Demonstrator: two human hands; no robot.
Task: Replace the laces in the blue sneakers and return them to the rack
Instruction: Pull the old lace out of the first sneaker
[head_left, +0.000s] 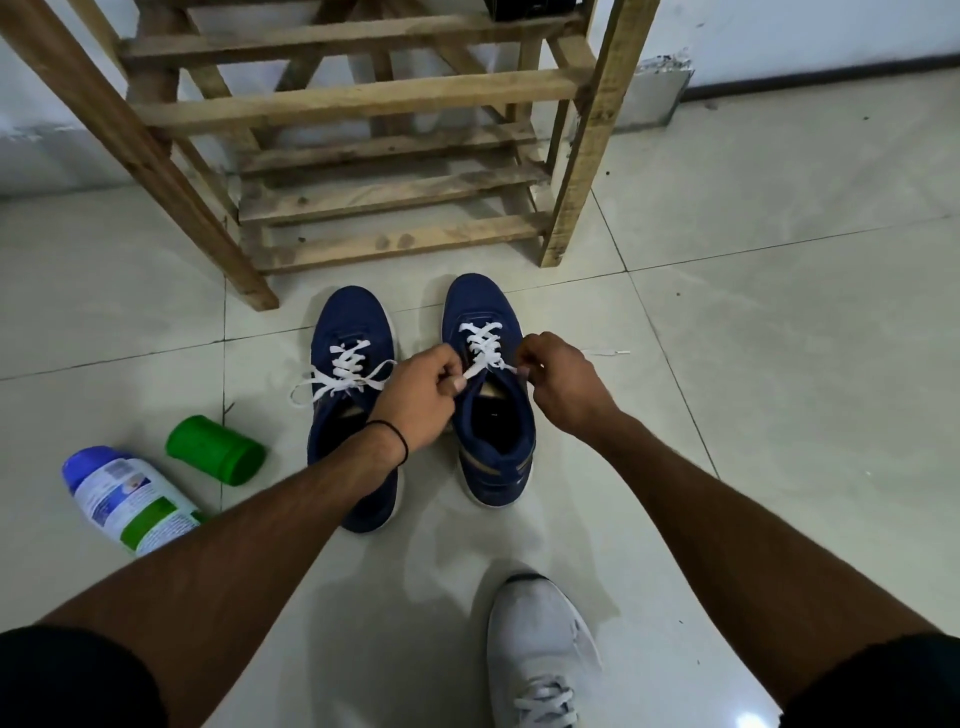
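The left hand (421, 400) is pinching one end of the white lace (483, 340) between thumb and curled fingers. The right hand (561, 384) is pinching the other end, whose tip is trailing out over the floor (779, 364). The hands are working apart, one on each side of the sneaker (483, 301) being laced. It is standing on its sole just in front of the wooden rack (363, 98), its toe pointing at the rack and its heel toward the person. The second sneaker (348, 322) is standing close beside it, lying the same way, its laces spilling loose to both sides. Further left, a bottle (130, 499) and a green cup (213, 449) are lying on their sides, contents not visible. A grey shoe (540, 639) is resting nearest the camera.
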